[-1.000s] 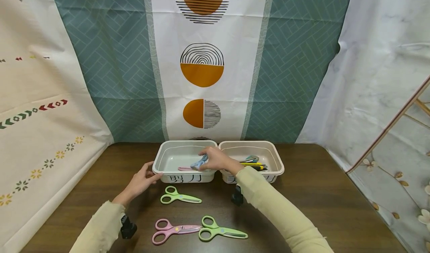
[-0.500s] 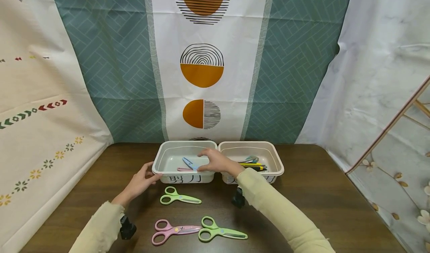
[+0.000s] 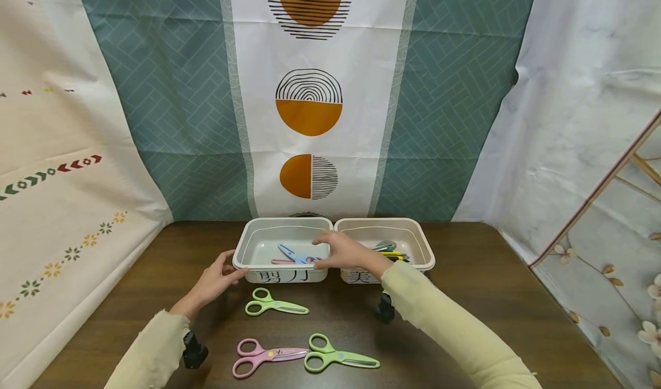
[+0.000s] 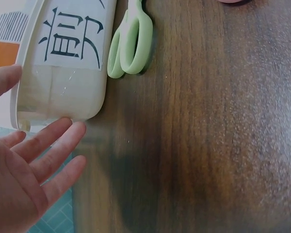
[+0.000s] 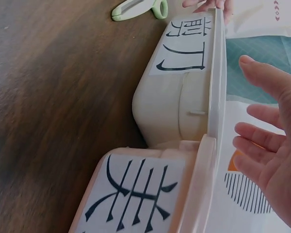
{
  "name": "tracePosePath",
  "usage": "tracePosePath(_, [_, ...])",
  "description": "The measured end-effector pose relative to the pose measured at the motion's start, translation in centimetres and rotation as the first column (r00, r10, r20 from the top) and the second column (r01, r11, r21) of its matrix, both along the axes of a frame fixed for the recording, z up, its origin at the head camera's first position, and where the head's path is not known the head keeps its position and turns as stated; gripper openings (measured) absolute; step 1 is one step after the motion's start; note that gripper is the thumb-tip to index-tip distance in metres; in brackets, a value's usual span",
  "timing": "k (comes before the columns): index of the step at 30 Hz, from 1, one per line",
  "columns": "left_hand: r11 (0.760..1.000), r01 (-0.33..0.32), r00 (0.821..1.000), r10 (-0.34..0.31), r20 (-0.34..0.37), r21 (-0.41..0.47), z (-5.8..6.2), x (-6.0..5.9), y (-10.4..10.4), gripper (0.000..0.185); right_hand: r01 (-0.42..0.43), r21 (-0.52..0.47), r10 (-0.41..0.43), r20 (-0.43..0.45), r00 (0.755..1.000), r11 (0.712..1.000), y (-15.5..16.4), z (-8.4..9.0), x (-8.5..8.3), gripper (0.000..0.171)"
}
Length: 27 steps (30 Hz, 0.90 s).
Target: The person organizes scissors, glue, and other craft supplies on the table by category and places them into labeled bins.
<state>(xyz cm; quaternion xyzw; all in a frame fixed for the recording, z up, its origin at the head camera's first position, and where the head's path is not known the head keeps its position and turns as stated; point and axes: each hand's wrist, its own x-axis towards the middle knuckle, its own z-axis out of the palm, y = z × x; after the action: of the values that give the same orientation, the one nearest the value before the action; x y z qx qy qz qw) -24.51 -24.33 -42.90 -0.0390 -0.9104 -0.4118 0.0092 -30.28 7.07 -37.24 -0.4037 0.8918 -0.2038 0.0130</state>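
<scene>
Blue scissors (image 3: 291,253) with a pale blue handle lie across a pink pair inside the left bin (image 3: 248,237), at the frame's lower middle. The right hand (image 3: 345,251) hovers just right of them, fingers loose, holding nothing. The left hand (image 3: 214,280), fingers relaxed, touches the bin's near left corner.

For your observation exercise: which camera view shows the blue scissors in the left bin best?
The head view. It looks down into the left bin, where the blue scissors lie on the floor beside the right hand. Both wrist views show only the bin's outer wall and label, never its inside.
</scene>
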Motion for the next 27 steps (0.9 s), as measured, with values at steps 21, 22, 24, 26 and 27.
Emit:
tracePosePath(21, [1.0, -0.002, 1.0, 0.002, -0.001, -0.021, -0.2, -0.5, -0.2, 0.069, -0.07, -0.037, 0.07, -0.005, 0.998, 0.997, 3.0, 0.5, 4.4, 0.053])
tracePosePath(22, [1.0, -0.002, 1.0, 0.002, -0.003, -0.023, -0.2, -0.5, -0.2, 0.069, -0.073, -0.033, 0.073, -0.006, 0.997, 0.997, 3.1, 0.4, 4.6, 0.054])
tracePosePath(24, [1.0, -0.005, 1.0, 0.004, -0.012, -0.03, -0.2, -0.5, -0.2, 0.069, -0.075, -0.03, 0.075, -0.011, 0.997, 0.997, 3.4, 0.2, 5.2, 0.054])
tracePosePath(26, [0.999, -0.008, 1.0, 0.007, -0.028, -0.038, -0.1, -0.5, -0.2, 0.068, -0.083, -0.041, 0.083, -0.01, 0.997, 0.996, 3.8, -0.2, 5.7, 0.053])
tracePosePath(27, [0.999, -0.01, 0.999, 0.008, -0.037, -0.043, -0.1, -0.5, -0.2, 0.067, -0.084, -0.046, 0.084, -0.004, 0.996, 0.995, 3.9, -0.3, 5.9, 0.053])
